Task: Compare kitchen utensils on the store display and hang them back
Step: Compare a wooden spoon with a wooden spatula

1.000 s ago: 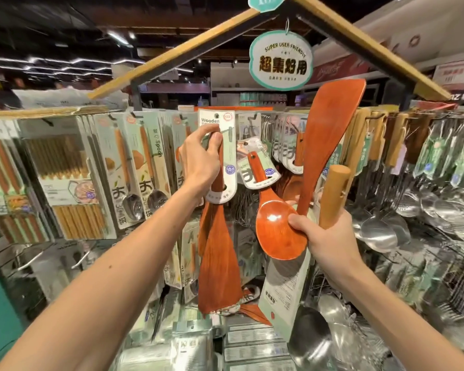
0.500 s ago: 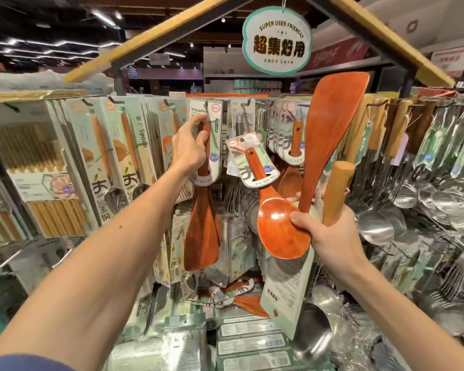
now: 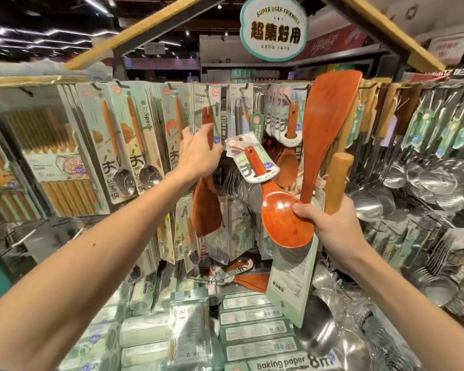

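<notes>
Moved: left hand [image 3: 198, 153] has dropped from the top of the card, which it pinched half a second ago, to the handle just below.
Spatula on display: dark hung spatula [image 3: 206, 207] hangs blade-down from a hook [image 3: 206, 88] on the top row by its "Wooden" card [image 3: 200, 103], centre-left of the rack.
Left grip: fingers are spread and nearly straight in front of the handle, gripping nothing; whether they touch it cannot be told.
Right grip: right hand [image 3: 330, 226] is curled round a bundle, held up just right of centre.
Bundle: rice spoon [image 3: 287, 218], bowl down, with a label round its handle; upright spatula [image 3: 330, 124], blade up; pale wooden handle [image 3: 338, 180]; green backing card [image 3: 292, 277] hanging below the fist.
Around: spoon packs [image 3: 118, 145] and chopstick packs [image 3: 51, 156] to the left, steel ladles [image 3: 413, 183] to the right, baking paper boxes [image 3: 279, 362] below, round sign [image 3: 273, 28] overhead.
</notes>
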